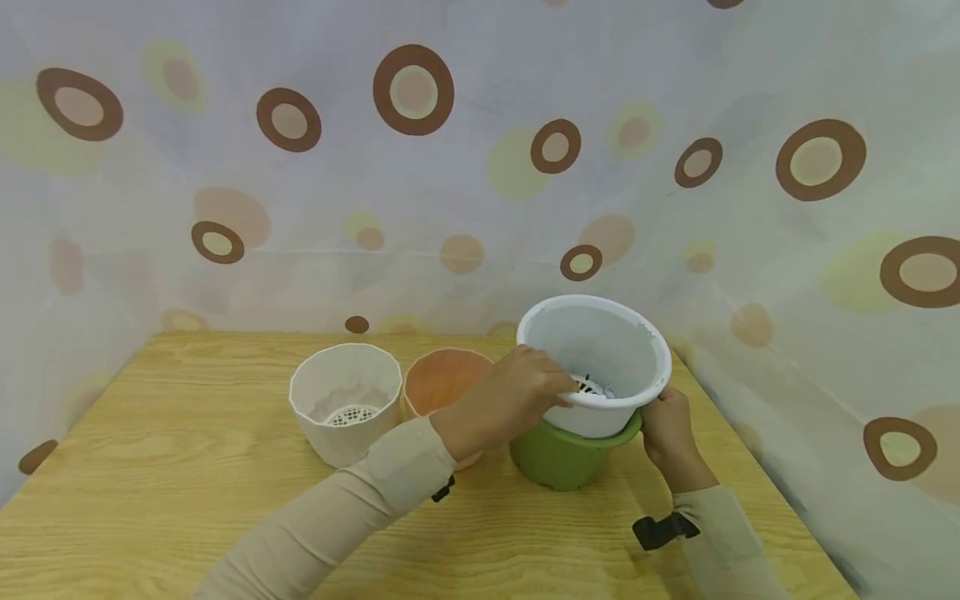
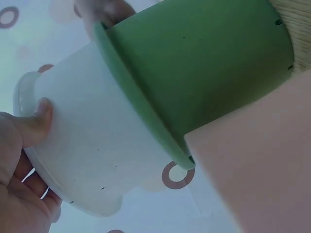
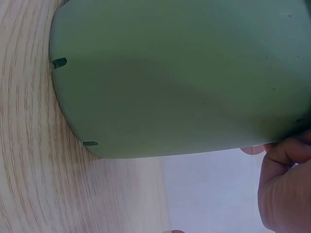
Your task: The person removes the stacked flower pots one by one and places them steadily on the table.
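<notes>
A white round plastic pot (image 1: 592, 329), tilted toward me, sits partly inside a green pot (image 1: 558, 458). Slots show in the white pot's bottom. My left hand (image 1: 510, 387) grips the white pot's near left rim, its thumb pressed on the outer wall (image 2: 90, 126) in the left wrist view. On the far right, my right hand (image 1: 667, 425) holds the green pot's rim, with curled fingers (image 3: 286, 155) just under it in the right wrist view. The green pot's base rests on the table. The white pot's lower part is hidden inside it.
To the left stand a cream faceted pot (image 1: 345, 446) with a grated bottom and an orange pot (image 1: 442, 375) close beside it. My left forearm crosses in front of both. The wooden table (image 1: 172, 467) meets a patterned sheet (image 1: 465, 200) at the back and right.
</notes>
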`<action>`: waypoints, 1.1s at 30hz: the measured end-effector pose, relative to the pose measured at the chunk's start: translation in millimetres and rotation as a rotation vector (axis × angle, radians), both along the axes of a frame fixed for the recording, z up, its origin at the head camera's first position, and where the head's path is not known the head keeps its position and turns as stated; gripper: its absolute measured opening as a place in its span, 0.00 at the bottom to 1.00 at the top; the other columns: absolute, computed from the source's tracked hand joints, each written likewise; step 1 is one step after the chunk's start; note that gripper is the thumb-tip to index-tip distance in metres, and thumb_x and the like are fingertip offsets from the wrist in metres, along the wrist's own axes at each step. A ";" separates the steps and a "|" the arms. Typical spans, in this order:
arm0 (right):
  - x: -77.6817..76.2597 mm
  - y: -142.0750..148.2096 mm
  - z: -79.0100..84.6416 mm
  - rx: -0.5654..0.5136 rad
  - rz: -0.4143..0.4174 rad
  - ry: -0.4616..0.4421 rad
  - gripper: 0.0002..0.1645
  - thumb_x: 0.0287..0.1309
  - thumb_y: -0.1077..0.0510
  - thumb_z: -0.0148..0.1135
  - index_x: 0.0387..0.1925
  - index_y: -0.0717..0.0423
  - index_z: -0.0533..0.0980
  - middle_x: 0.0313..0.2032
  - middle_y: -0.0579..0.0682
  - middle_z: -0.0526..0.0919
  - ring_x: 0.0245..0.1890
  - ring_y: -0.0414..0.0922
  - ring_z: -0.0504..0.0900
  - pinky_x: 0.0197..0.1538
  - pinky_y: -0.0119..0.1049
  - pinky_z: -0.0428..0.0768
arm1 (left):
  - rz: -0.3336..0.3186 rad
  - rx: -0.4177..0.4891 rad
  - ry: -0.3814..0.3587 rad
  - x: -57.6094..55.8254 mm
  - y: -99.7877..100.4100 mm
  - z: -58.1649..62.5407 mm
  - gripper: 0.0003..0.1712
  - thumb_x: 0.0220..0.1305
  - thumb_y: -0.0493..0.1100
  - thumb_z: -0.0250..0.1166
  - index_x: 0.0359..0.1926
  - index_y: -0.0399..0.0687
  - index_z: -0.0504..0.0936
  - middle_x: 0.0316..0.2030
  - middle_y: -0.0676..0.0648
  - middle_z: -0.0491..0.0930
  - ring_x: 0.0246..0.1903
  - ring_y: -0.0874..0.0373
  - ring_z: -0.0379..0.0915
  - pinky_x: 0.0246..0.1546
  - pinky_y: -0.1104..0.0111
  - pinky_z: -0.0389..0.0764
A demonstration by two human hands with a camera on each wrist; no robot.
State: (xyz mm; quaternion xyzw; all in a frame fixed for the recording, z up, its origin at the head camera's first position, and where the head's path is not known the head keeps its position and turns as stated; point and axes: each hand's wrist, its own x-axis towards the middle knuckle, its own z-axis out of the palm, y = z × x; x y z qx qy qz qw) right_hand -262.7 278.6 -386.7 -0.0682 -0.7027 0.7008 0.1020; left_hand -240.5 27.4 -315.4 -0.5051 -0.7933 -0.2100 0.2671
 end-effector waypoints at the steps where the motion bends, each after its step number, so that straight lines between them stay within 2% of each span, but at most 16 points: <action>1: -0.5 -0.1 -0.2 0.000 -0.001 -0.002 0.18 0.68 0.62 0.50 0.22 0.51 0.78 0.20 0.41 0.76 0.21 0.34 0.74 0.25 0.27 0.75 | -0.003 0.005 0.005 0.2 -0.6 1.4 0.03 0.56 0.42 0.70 0.33 0.52 0.86 0.33 0.56 0.86 0.34 0.61 0.78 0.45 0.67 0.75; 9: 0.4 0.7 1.5 0.051 -0.013 -0.035 0.19 0.69 0.60 0.48 0.22 0.49 0.76 0.20 0.41 0.75 0.21 0.35 0.74 0.25 0.27 0.74 | -0.015 0.028 0.056 1.4 -2.1 9.4 0.01 0.56 0.42 0.69 0.31 0.51 0.85 0.31 0.55 0.85 0.34 0.61 0.78 0.46 0.67 0.75; 17: 0.6 0.8 2.9 0.046 0.001 -0.044 0.19 0.68 0.62 0.46 0.23 0.52 0.76 0.20 0.42 0.75 0.20 0.35 0.74 0.24 0.26 0.75 | -0.013 0.057 0.020 3.1 -7.5 17.0 0.04 0.56 0.40 0.70 0.34 0.48 0.87 0.31 0.53 0.85 0.35 0.60 0.78 0.45 0.65 0.76; 25: 1.5 1.5 1.7 0.048 0.020 -0.052 0.15 0.70 0.55 0.49 0.30 0.49 0.78 0.23 0.40 0.78 0.24 0.33 0.78 0.29 0.25 0.78 | 0.014 0.138 0.099 1.8 -14.8 22.7 0.05 0.54 0.42 0.72 0.33 0.50 0.87 0.31 0.54 0.86 0.34 0.59 0.80 0.40 0.66 0.76; 29: 1.0 1.7 2.5 0.021 0.022 -0.056 0.17 0.70 0.55 0.50 0.25 0.44 0.79 0.22 0.40 0.78 0.23 0.33 0.77 0.28 0.25 0.78 | -0.010 0.165 0.090 2.1 -17.8 26.0 0.05 0.54 0.40 0.71 0.34 0.48 0.86 0.31 0.54 0.85 0.34 0.59 0.80 0.42 0.67 0.75; 33: 1.6 0.1 2.4 0.003 0.015 -0.058 0.19 0.69 0.56 0.51 0.23 0.44 0.80 0.21 0.40 0.78 0.22 0.33 0.77 0.27 0.25 0.78 | -0.033 0.185 0.064 2.4 -20.5 26.1 0.05 0.54 0.39 0.72 0.34 0.47 0.86 0.32 0.53 0.85 0.36 0.58 0.79 0.45 0.66 0.74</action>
